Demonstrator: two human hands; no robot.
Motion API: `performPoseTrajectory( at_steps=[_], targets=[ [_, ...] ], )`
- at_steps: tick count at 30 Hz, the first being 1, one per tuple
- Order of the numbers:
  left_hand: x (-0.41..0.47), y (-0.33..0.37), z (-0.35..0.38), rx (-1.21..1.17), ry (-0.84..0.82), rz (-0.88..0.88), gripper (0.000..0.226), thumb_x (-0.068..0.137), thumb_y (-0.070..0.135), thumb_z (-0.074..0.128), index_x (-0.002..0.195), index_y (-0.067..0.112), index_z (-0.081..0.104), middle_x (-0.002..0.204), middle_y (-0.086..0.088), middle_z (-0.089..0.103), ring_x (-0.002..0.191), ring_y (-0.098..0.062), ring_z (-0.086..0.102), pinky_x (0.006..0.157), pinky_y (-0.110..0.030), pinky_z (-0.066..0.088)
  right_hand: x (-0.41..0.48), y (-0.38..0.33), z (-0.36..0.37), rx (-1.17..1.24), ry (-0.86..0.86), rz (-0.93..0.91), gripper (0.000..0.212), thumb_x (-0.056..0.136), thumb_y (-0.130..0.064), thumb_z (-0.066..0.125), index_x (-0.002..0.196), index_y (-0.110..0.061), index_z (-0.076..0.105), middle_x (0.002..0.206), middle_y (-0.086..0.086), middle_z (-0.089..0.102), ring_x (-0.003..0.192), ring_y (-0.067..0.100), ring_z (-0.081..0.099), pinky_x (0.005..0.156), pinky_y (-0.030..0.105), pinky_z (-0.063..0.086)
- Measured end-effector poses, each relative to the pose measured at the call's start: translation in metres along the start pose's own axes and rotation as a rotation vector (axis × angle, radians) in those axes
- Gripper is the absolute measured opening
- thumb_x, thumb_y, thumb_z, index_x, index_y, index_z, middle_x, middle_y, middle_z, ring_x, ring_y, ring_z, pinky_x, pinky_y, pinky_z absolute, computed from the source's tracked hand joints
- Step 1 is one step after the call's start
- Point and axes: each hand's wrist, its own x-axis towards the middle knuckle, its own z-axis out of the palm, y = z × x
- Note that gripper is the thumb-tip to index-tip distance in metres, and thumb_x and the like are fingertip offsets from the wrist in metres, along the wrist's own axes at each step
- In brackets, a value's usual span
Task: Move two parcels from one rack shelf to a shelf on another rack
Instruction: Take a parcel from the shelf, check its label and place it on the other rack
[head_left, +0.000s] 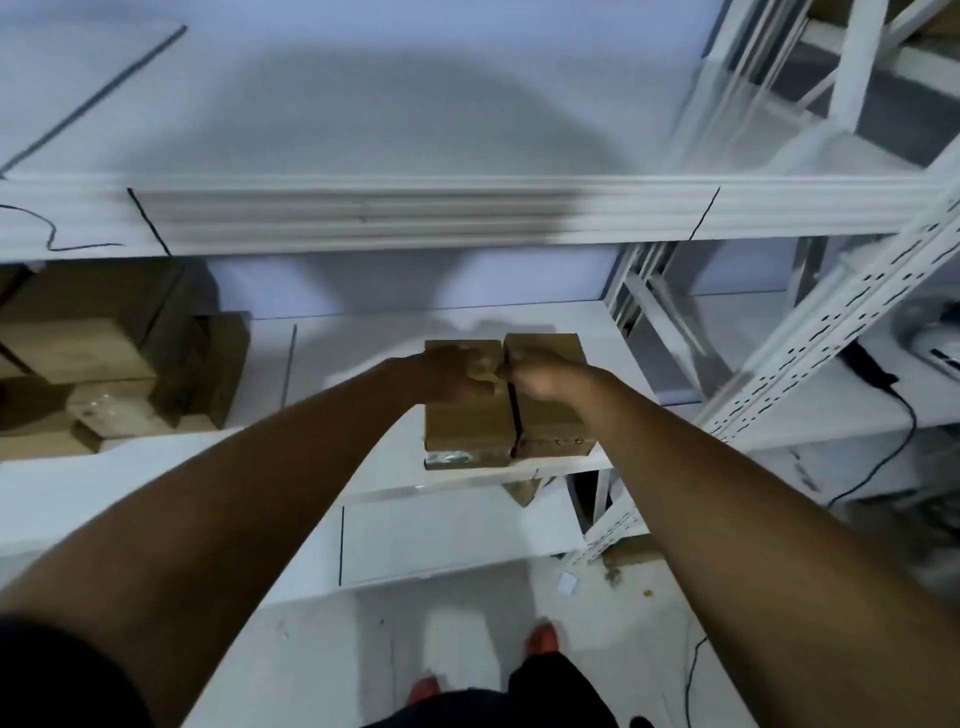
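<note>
Both hands sit at the centre of the frame, knuckles almost touching. The left hand (451, 375) rests curled on top of the left parcel (467, 426); the right hand (535, 378) rests curled on top of the right parcel (553, 415). Motion blur hides the fingertips, so whether either hand is clamped on its box or merely laid on it cannot be told.

The two parcels stand side by side, flanks touching along a dark seam, near the front edge of the middle shelf (363, 364). Each is a brown carton with its long axis running front to back — the near ends face the camera, the far ends point toward the rear of the rack.

Progress, as a judgement: both parcels are on one shelf under the hands, which fits either the pick-up at the start or the set-down at the end — the frame does not settle which.

At the left of the frame, other cartons (104, 364) are stacked on the same level. A second rack (831, 332) stands at the right.
</note>
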Motion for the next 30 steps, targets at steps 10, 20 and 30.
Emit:
performPoseTrajectory(
  at_steps=[10,20,30],
  targets=[
    [0.044,0.002,0.047,0.193,0.002,-0.237,0.02,0.105,0.043,0.052,0.118,0.028,0.056,0.119,-0.008,0.059,0.111,-0.027,0.059,0.092,-0.033,0.047,0.019,0.022,0.017,0.02,-0.11,0.085,0.05,0.103,-0.009,0.043,0.152,-0.018,0.053,0.152,0.012,0.057,0.129,0.034,0.059,0.106,0.045,0.052],
    [0.06,0.006,0.085,-0.17,0.149,-0.64,0.124,0.08,0.077,0.068,0.171,0.031,-0.002,0.178,-0.015,-0.019,0.164,-0.041,-0.021,0.12,-0.083,0.013,0.0,0.011,0.008,0.059,-0.133,0.045,0.046,0.106,-0.002,0.034,0.148,-0.007,0.051,0.15,0.019,0.052,0.124,0.033,0.058,0.107,0.045,0.051],
    [0.057,0.003,0.082,-0.223,0.154,-0.676,0.137,0.066,0.086,0.071,0.17,0.032,0.0,0.176,-0.021,-0.017,0.159,-0.049,0.013,0.116,-0.068,0.034,0.002,0.009,0.013,0.182,-0.105,0.084,0.041,0.106,-0.003,0.035,0.137,-0.007,0.061,0.137,0.018,0.061,0.119,0.034,0.062,0.105,0.046,0.054]
  ],
)
